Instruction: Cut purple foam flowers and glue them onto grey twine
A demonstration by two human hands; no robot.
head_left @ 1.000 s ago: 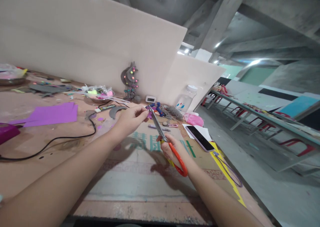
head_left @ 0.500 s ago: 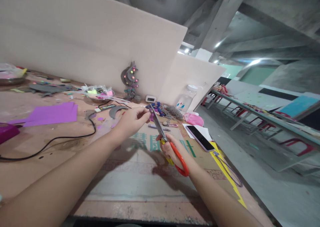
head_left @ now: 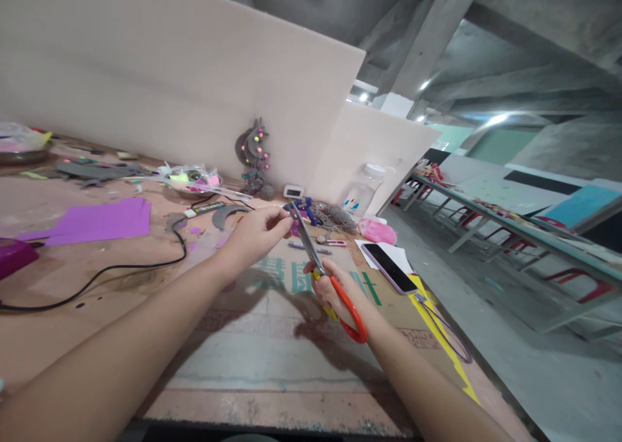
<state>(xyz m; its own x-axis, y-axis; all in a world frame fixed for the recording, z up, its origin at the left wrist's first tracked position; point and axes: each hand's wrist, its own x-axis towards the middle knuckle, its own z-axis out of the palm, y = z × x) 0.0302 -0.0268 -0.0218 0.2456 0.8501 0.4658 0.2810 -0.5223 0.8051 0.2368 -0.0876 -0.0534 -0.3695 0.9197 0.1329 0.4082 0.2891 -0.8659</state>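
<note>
My right hand (head_left: 329,288) is wrapped round the handles of a pair of scissors (head_left: 306,240), which have one orange-red loop and some yellow on the grip. Their metal blades point up and away, with the tips close to the fingertips of my left hand (head_left: 265,232). That left hand is closed in a pinch above the cardboard (head_left: 253,351). What it pinches is too small to make out; a bit of purple shows just beside the fingertips and blades. A pen (head_left: 311,248) lies beyond the scissors.
Purple sheets (head_left: 104,220) and a black cable (head_left: 131,267) lie at left. A grey crescent (head_left: 228,216), grey yarn (head_left: 343,218) and a clear bottle (head_left: 363,189) are farther back. A phone (head_left: 389,267) rests at right. A beaded grey moon ornament (head_left: 253,153) stands against the pale board.
</note>
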